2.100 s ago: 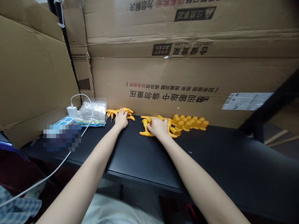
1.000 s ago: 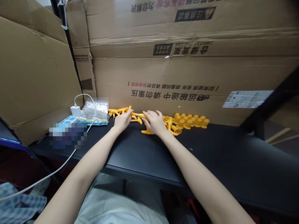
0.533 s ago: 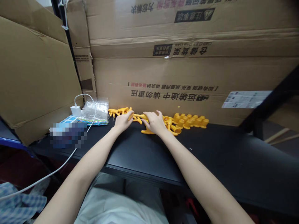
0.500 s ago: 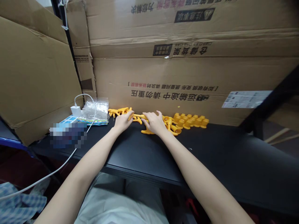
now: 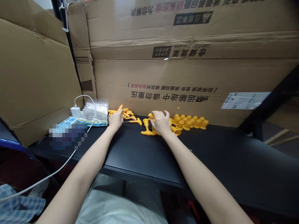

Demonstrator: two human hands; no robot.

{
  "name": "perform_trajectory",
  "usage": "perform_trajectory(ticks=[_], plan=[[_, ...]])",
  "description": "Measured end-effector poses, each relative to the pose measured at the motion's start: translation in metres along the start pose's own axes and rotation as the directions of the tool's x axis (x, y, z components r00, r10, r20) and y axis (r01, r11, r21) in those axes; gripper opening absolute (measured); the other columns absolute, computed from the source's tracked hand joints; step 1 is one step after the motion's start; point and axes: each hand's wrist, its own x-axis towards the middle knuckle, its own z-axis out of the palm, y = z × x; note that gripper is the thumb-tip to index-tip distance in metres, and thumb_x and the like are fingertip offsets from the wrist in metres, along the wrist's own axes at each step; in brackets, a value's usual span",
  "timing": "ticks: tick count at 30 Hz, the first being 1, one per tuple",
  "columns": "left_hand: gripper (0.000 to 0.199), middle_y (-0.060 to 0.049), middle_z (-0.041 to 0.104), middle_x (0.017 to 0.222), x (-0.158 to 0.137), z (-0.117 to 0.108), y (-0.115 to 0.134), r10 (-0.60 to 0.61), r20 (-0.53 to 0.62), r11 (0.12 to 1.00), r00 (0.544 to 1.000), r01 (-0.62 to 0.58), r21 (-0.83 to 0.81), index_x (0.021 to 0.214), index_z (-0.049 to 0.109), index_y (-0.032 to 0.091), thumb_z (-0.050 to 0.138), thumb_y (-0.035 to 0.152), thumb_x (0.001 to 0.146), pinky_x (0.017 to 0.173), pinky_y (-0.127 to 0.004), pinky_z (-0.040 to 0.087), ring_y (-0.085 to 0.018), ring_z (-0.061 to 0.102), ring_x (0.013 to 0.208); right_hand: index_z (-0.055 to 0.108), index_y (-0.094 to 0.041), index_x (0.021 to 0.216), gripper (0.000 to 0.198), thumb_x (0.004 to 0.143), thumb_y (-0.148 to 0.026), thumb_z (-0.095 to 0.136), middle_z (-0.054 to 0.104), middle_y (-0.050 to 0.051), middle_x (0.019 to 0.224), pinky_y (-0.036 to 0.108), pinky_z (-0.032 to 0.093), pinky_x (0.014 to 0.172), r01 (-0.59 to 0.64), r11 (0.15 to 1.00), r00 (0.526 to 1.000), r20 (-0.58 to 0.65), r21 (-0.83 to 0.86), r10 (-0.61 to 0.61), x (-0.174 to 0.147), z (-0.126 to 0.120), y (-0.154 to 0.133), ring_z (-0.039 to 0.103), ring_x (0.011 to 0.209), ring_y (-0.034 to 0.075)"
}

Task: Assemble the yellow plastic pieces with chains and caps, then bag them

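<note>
My left hand [image 5: 116, 120] is at the left pile of yellow T-handled pieces [image 5: 128, 115], its fingers closed on a yellow T-handled piece [image 5: 120, 107] that sticks up above them. Thin dark chain or coil shows among that pile. One yellow piece with a ridged shaft [image 5: 135, 121] lies at its right end. My right hand [image 5: 161, 122] is closed round a yellow part [image 5: 151, 116] whose rounded end shows past the fingertips; its shape is mostly hidden. Beneath and beside this hand lie more yellow parts, among them a T-shaped one with a wide cup end [image 5: 146, 127].
Several yellow cup-shaped parts [image 5: 190, 122] stand in rows at the right. To the left are clear plastic bags [image 5: 95, 112], a white charger [image 5: 75, 111] and its cable [image 5: 67, 160]. Cardboard [image 5: 151, 70] walls the back of the black shelf [image 5: 142, 161].
My hands were together, with a yellow ridged piece stretched between them. Now they are apart: the left has moved left to the pile, the right has shifted slightly right.
</note>
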Motion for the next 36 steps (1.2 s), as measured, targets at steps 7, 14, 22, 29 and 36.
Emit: perform_trajectory(ticks=[7,14,22,29,36], plan=[[0.038,-0.011,0.060,0.118,0.007,0.019,-0.013,0.136,-0.013,0.990,0.991,-0.136,-0.040,0.127,0.051,0.020,0.040,0.027,0.091,0.093,-0.036,0.044,-0.024,0.055,0.111,0.053,-0.016,0.101,0.021,0.082,-0.019,0.046,0.065,0.012,0.098,0.047,0.022,0.099,-0.025,1.000,0.998,0.049,-0.006,0.025,-0.003,0.006,0.004,0.055,0.093,0.026],[0.057,-0.010,0.036,0.147,0.006,0.043,-0.014,0.135,0.226,0.991,0.965,-0.127,-0.050,0.144,0.027,0.024,0.041,0.032,0.089,0.109,-0.055,0.025,-0.025,0.028,0.138,0.054,-0.016,0.101,0.020,0.083,-0.022,0.045,0.066,0.010,0.096,0.046,0.021,0.100,-0.023,1.000,1.000,0.021,-0.002,0.023,-0.005,0.009,0.006,0.055,0.091,0.025],[0.055,-0.008,0.025,0.154,0.010,0.047,-0.011,0.023,0.366,0.999,0.930,-0.037,0.032,0.146,0.026,0.028,0.021,0.033,0.092,0.110,-0.062,0.014,-0.026,0.019,0.142,0.056,-0.017,0.099,0.028,0.087,-0.038,0.045,0.065,0.012,0.095,0.043,0.030,0.089,-0.271,0.959,0.926,-0.250,0.081,0.283,0.001,0.003,0.026,0.054,0.090,0.025],[0.055,-0.011,0.025,0.154,0.009,0.052,-0.009,0.060,0.305,0.994,0.951,-0.084,0.066,0.145,0.028,0.025,0.027,0.039,0.092,0.108,-0.057,0.024,-0.029,0.025,0.139,0.055,-0.018,0.092,0.024,0.082,-0.038,0.048,0.059,0.015,0.097,0.048,0.035,0.082,-0.728,0.633,0.468,-0.484,0.264,0.740,-0.027,0.001,0.091,0.051,0.095,0.031],[0.058,-0.013,0.024,0.153,0.012,0.056,-0.007,0.057,0.252,0.993,0.966,-0.081,0.086,0.147,0.024,0.024,0.026,0.044,0.093,0.108,-0.055,0.024,-0.031,0.024,0.139,0.057,-0.021,0.075,0.010,0.078,-0.029,0.050,0.054,0.014,0.081,0.048,0.035,0.072,-0.862,0.401,0.234,-0.458,0.311,0.858,-0.065,0.016,0.145,0.046,0.084,0.031]])
